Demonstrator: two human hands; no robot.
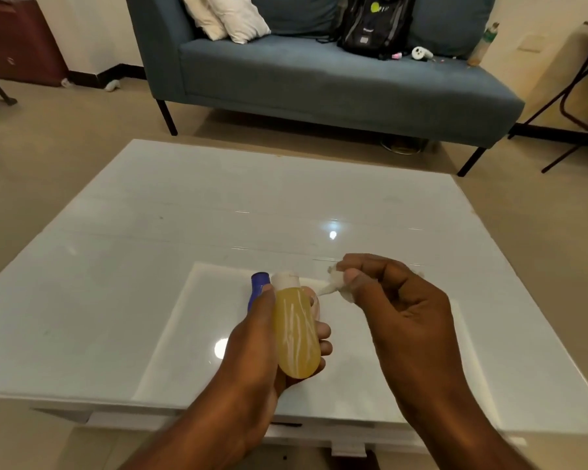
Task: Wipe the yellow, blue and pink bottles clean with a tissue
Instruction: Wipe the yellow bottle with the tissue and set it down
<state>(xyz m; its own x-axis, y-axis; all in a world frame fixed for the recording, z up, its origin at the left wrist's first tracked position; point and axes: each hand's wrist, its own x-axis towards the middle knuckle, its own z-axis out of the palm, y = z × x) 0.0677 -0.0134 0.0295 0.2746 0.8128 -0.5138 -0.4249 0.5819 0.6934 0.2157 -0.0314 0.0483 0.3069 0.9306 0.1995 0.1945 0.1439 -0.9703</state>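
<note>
While the left hand (265, 337) grips the yellow bottle (296, 330) above the white table (116, 266) — white cap up — the right hand (387, 300) pinches a crumpled tissue (336, 286) just beside it (blue bottle (258, 286) partly hidden behind).

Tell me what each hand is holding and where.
Left hand grips the yellow bottle around its body, white cap up. Right hand pinches a crumpled tissue between thumb and fingers.

Above the surface (116, 252), the left hand (255, 340) holds one bottle (296, 330); another bottle (257, 286) lies behind it, the tissue (336, 286) to the right.
</note>
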